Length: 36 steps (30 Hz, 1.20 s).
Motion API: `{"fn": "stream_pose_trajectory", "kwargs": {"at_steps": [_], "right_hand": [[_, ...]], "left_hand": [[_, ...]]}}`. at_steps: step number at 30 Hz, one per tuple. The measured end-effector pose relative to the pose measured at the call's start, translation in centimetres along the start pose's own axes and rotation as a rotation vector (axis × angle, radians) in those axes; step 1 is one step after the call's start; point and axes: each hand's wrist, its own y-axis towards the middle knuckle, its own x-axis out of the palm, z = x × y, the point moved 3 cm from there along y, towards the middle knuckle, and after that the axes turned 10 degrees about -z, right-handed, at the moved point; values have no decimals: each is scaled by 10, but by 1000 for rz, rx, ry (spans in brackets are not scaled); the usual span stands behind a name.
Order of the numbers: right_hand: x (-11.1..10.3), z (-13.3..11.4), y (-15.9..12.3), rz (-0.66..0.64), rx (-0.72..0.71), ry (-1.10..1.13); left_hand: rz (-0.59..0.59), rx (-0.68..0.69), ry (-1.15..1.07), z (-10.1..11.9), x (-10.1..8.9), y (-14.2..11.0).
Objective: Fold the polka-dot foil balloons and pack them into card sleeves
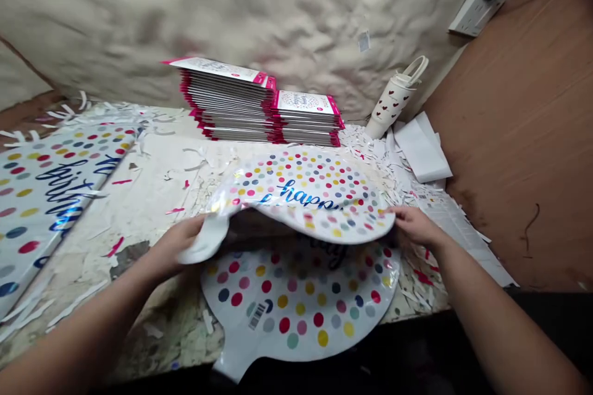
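Top balloon (pixel 324 174) txt (pixel 308 195) pt. hidden

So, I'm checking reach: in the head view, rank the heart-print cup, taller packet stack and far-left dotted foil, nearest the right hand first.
1. Heart-print cup: back right, beyond the right hand.
2. Taller packet stack: back, centre-left.
3. Far-left dotted foil: opposite side.

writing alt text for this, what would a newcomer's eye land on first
The polka-dot balloon lying flat at the front edge of the table probably catches the eye first, with a second dotted sheet above it, held between the left hand and right hand. Next come the pink-edged packets stacked at the back, then the heart-patterned cup to their right.
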Motion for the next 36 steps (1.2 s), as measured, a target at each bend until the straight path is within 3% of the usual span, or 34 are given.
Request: {"fn": "stream_pose_trajectory", "kwargs": {"at_steps": [3, 6, 8, 12, 15, 17, 20, 23, 25, 28, 29, 30, 31, 32, 34, 36], "right_hand": [[-16, -6, 32, 42, 78, 60], [-27, -12, 52, 87, 124, 53], [-29, -12, 58, 116, 159, 32], [-24, -6, 69, 212, 233, -54], [-20, -3, 77, 299, 266, -142], [-21, -4, 80, 332, 285, -198], [-32, -12, 82, 356, 323, -287], [-37, -38, 80, 430, 340, -402], [-17, -68, 80, 478, 280, -478], [58, -123, 79, 383, 57, -562], [89, -138, 79, 285, -63, -588], [121, -150, 77, 91, -270, -636], [145, -156, 73, -50, -422, -661], [158, -153, 68, -129, -486, -663], [151, -125, 58, -185, -400, -662], [109, -80, 43, -16, -94, -675]], "left_hand": [[19, -148, 183, 19, -12, 18], [197, -180, 381, 31, -14, 20], [256, -146, 426, 31, -8, 16], [254, -99, 467, 25, 1, 11], [453, -39, 620, 32, 3, 4], [525, 139, 708, 42, 14, -4], [342, 325, 744, 45, 46, -14], [203, 231, 710, 35, 66, -19], [176, 170, 699, 30, 69, -20], [159, 155, 717, 29, 68, -19], [160, 155, 724, 29, 68, -19], [164, 155, 729, 29, 68, -18], [167, 156, 732, 29, 69, -18], [167, 158, 734, 28, 68, -18], [160, 156, 730, 27, 66, -19], [134, 146, 709, 30, 64, -19]]}}
